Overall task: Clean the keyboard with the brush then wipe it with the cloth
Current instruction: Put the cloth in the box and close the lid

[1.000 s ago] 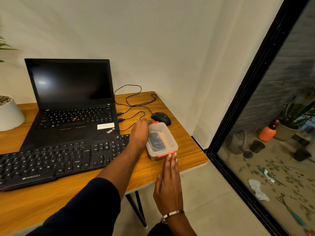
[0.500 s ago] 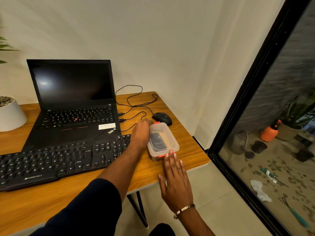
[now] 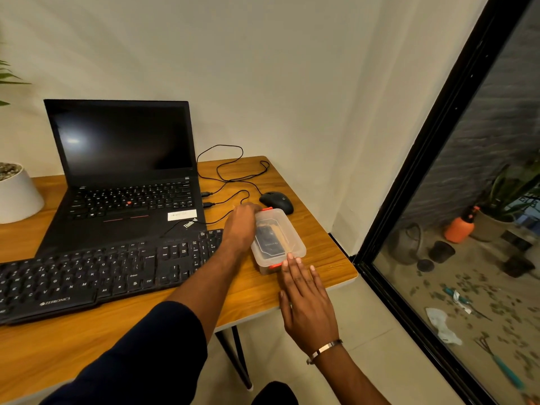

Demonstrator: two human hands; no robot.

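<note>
A black external keyboard (image 3: 96,276) lies across the wooden desk (image 3: 58,346) in front of an open laptop. To its right stands a clear plastic box (image 3: 277,241) with orange clips and its lid on; dark items show through the lid. My left hand (image 3: 241,226) grips the box's left side. My right hand (image 3: 306,305) lies flat with fingers apart, its fingertips touching the box's near edge beside the orange clip. No brush or cloth can be made out.
A black laptop (image 3: 125,176) with a dark screen stands behind the keyboard. A black mouse (image 3: 277,201) and loose cables (image 3: 230,173) lie behind the box. A white plant pot (image 3: 16,194) sits far left. The desk's right edge is close to the box; a glass door is beyond.
My right hand has slid forward from below the desk edge until its fingertips reach the box's near edge. My left hand has stayed on the box.
</note>
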